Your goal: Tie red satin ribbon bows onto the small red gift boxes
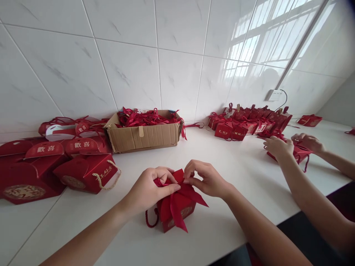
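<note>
In front of me on the white table stands a small red gift box [165,213] with gold print and a dark red cord handle at its left side. A red ribbon [177,216] lies over its top, its two pointed tails hanging down the front and right. My left hand [159,184] is closed, thumb and fingers pinching the ribbon at the top left. From the right, my right hand [203,179] pinches the ribbon near the middle of the top. The fingers partly hide where the ribbon crosses.
Behind is a cardboard box [144,138] full of red ribbons. Larger red boxes [83,173] stand at left, many small red boxes [230,131] at back right. A co-worker's hands [280,147] handle another red box at right. A tiled wall [124,74] rises behind the table.
</note>
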Demonstrator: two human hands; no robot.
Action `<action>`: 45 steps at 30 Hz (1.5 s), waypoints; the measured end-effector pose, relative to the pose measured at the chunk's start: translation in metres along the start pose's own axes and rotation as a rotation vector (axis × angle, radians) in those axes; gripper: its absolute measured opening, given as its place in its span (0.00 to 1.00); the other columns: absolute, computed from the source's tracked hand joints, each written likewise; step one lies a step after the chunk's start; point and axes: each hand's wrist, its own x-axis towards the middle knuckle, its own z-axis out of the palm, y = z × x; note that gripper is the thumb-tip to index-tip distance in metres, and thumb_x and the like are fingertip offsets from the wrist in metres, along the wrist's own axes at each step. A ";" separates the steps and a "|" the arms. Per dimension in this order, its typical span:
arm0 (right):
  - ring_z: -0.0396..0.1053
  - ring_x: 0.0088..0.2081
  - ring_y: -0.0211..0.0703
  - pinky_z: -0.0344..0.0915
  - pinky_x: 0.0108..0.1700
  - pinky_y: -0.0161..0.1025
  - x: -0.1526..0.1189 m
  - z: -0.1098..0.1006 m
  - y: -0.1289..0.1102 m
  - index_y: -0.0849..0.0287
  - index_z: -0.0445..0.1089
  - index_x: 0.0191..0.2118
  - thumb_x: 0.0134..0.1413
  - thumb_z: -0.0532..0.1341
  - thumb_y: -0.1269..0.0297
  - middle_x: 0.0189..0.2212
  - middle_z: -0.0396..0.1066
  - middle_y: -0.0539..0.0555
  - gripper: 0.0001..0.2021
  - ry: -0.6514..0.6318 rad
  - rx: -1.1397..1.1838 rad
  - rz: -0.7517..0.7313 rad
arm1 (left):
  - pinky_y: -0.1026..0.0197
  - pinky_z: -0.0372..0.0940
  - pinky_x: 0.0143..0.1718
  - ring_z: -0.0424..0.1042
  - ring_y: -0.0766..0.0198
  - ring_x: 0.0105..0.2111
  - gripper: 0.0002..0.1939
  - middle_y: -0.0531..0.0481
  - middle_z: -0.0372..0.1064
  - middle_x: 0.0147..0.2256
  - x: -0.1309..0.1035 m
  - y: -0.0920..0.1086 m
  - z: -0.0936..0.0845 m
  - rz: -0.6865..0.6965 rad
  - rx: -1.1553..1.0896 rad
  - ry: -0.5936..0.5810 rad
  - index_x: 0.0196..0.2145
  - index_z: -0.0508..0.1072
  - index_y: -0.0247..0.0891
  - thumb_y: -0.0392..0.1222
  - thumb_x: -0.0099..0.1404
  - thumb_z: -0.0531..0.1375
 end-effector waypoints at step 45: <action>0.58 0.24 0.33 0.58 0.27 0.33 0.002 -0.024 0.024 0.61 0.63 0.25 0.53 0.61 0.52 0.21 0.64 0.48 0.16 -0.162 0.108 0.245 | 0.50 0.59 0.52 0.61 0.51 0.56 0.24 0.48 0.75 0.26 0.005 -0.006 -0.003 0.003 0.047 -0.055 0.16 0.50 0.42 0.47 0.54 0.63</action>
